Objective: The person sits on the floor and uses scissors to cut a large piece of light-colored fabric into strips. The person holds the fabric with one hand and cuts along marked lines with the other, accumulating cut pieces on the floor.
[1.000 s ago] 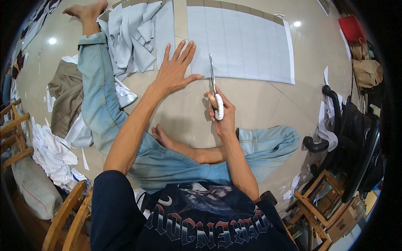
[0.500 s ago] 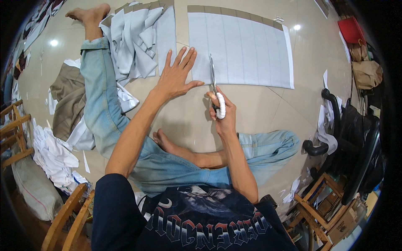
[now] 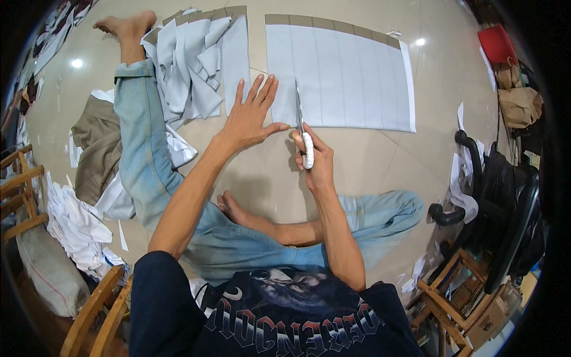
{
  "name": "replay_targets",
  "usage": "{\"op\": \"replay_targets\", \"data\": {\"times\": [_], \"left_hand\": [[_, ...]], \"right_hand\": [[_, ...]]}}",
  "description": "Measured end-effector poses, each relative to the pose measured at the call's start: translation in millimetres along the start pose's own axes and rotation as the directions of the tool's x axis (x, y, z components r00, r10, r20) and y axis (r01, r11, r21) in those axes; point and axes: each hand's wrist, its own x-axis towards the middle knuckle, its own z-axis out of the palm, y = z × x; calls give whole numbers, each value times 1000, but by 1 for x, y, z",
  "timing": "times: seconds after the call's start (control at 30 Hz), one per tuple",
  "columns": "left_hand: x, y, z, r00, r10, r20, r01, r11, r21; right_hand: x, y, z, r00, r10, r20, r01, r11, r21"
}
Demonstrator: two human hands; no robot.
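Note:
A pale grey fabric piece [image 3: 351, 80] lies flat on the floor, marked with several lines running away from me and edged with a brown band at the far side. My right hand [image 3: 320, 163] grips scissors [image 3: 307, 150] with white-wrapped handles. Their blades lie over the fabric's near edge, close to its left side, along one of the lines. My left hand [image 3: 250, 116] is spread flat with the fingers apart at the fabric's left edge, its thumb reaching toward the scissors. Left of it, cut grey strips with brown ends [image 3: 187, 65] lie in a loose, overlapping heap.
Brown cloth [image 3: 98, 149] and white scraps [image 3: 74, 220] lie at the left beside my outstretched leg. Wooden frames [image 3: 98, 309] stand at lower left. At the right are a black chair [image 3: 502, 208], a wooden stool [image 3: 443, 291], a red container [image 3: 498, 44] and a brown bag [image 3: 520, 107].
The scissors have shifted slightly left and look more closed. My left hand stays spread in about the same place. The whole view has moved a little.

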Motion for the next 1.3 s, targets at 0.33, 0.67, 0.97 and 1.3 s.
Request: {"op": "replay_targets", "data": {"times": [0.33, 0.67, 0.97, 1.3], "left_hand": [[107, -66, -34, 968, 28, 248, -76, 980, 185], [103, -76, -21, 967, 63, 249, -90, 991, 97], [104, -79, -18, 971, 75, 227, -98, 991, 95], [103, -81, -15, 971, 72, 228, -98, 990, 104]], "right_hand": [[7, -9, 6, 1000, 11, 9, -12, 997, 74], [27, -10, 9, 1000, 16, 22, -18, 995, 101], [28, -14, 16, 999, 26, -39, -24, 999, 39], [48, -29, 33, 1000, -9, -21, 9, 1000, 23]]}}
